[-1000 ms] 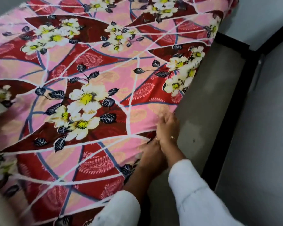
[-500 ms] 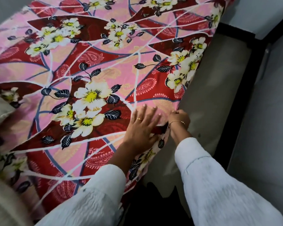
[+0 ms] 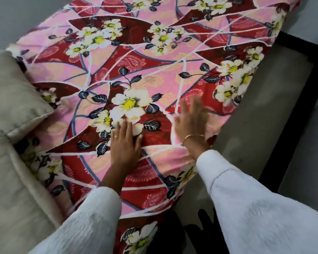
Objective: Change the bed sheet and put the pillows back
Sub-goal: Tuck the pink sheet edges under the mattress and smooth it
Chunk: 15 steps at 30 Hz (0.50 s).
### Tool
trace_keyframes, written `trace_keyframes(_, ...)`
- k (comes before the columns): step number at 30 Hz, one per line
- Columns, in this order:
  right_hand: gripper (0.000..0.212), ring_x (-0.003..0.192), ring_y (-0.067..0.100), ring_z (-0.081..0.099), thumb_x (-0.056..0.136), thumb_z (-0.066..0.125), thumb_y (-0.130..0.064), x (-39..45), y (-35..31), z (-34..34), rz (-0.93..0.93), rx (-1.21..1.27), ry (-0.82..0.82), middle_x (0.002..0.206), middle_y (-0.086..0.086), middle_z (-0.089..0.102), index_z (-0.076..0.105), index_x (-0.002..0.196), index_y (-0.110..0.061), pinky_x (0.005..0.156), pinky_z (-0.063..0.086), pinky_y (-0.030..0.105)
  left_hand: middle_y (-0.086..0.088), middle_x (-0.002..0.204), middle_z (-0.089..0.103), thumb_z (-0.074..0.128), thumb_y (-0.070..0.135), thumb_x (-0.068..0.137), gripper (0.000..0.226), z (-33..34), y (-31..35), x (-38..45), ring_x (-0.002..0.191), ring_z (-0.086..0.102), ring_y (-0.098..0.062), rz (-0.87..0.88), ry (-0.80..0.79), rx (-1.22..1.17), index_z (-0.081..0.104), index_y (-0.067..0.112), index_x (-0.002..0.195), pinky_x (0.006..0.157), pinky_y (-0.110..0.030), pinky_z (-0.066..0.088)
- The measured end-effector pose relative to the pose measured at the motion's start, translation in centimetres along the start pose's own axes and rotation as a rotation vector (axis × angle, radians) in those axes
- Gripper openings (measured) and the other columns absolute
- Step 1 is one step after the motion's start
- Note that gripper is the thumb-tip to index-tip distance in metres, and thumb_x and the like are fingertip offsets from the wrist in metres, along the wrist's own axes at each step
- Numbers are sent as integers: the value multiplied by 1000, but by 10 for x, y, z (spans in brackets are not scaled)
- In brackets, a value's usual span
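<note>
Bed sheet [image 3: 154,74], a pink-and-red cotton one with white flowers and dark leaves, has both hands on it. The left hand [image 3: 125,143] lies flat, fingers [image 3: 126,128] together, gripping nothing. The right hand [image 3: 193,120] is blurry but looks spread open and empty near the bed's right edge. Sheet's spread over the whole mattress and mostly smooth, so I'd say that part's nearly done. Cream fabric pillows [image 3: 13,99] sit bunched at the left; they probably need placing.
</note>
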State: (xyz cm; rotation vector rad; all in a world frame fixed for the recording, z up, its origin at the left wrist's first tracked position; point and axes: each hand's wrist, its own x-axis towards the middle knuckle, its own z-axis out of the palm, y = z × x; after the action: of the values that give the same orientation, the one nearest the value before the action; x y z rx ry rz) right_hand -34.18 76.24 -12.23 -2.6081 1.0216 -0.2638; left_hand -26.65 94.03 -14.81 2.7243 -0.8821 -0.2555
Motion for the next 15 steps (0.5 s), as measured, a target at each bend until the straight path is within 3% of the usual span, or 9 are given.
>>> trace_keyframes(2, 59, 145, 28, -5, 96, 33, -44, -26, -23, 21, -262, -150, -255, 157, 6, 5, 21, 147, -18, 113, -2, 55, -1, 156, 12, 14, 54, 89, 70, 5, -23, -26, 144, 3, -18, -63, 14, 25, 19, 14, 147, 116, -39, -2)
trace_keyframes(4, 65, 144, 26, -11, 95, 23, -52, -48, -43, 35, -439, -266, -389, 157, 3, -7, 7, 149, -19, 110, -12, 56, -2, 153, 23, 16, 47, 90, 65, 10, -30, -51, 143, 15, -19, -116, 72, 1, 30, 13, 144, 115, -40, 5)
trace_keyframes(6, 63, 145, 27, 0, 94, 27, -48, -62, -64, 46, -640, -258, -430, 158, 7, 4, 17, 148, -17, 109, -6, 62, -8, 143, 44, 24, 38, 91, 57, 7, -30, -65, 134, 38, -26, -169, 158, -60, 49, 9, 135, 109, -39, 19)
trace_keyframes(8, 55, 138, 25, 32, 89, 30, -40, -67, -82, 50, -758, -203, -429, 148, 8, 37, 46, 136, -17, 103, 20, 67, -9, 124, 60, 31, 32, 89, 48, -2, -29, -66, 114, 55, -30, -223, 238, -89, 60, 9, 120, 95, -40, 34)
trace_keyframes(10, 53, 126, 27, 49, 84, 31, -35, -55, -91, 56, -724, -102, -417, 135, 8, 54, 57, 126, -16, 92, 39, 63, -9, 110, 62, 34, 30, 85, 43, -14, -35, -50, 101, 56, -31, -329, 270, -132, 61, 10, 112, 84, -41, 40)
trace_keyframes(12, 53, 129, 32, 45, 86, 31, -32, -32, -104, 54, -619, -53, -395, 137, 13, 50, 54, 129, -11, 93, 41, 61, -12, 103, 63, 34, 31, 84, 43, -27, -47, -28, 96, 57, -33, -344, 293, -140, 63, 8, 106, 80, -42, 43)
trace_keyframes(13, 54, 135, 33, 35, 89, 32, -34, -21, -109, 56, -569, -58, -344, 143, 15, 42, 48, 134, -10, 100, 35, 62, -14, 101, 63, 34, 31, 84, 43, -29, -57, -16, 93, 58, -35, -308, 296, -131, 64, 6, 104, 78, -42, 46)
trace_keyframes(15, 58, 144, 32, 7, 96, 32, -39, 0, -121, 64, -444, -109, -357, 155, 17, 14, 26, 146, -10, 111, 10, 60, -17, 105, 64, 34, 30, 85, 45, -32, -77, 9, 96, 59, -36, -238, 285, -132, 64, 3, 105, 81, -43, 48)
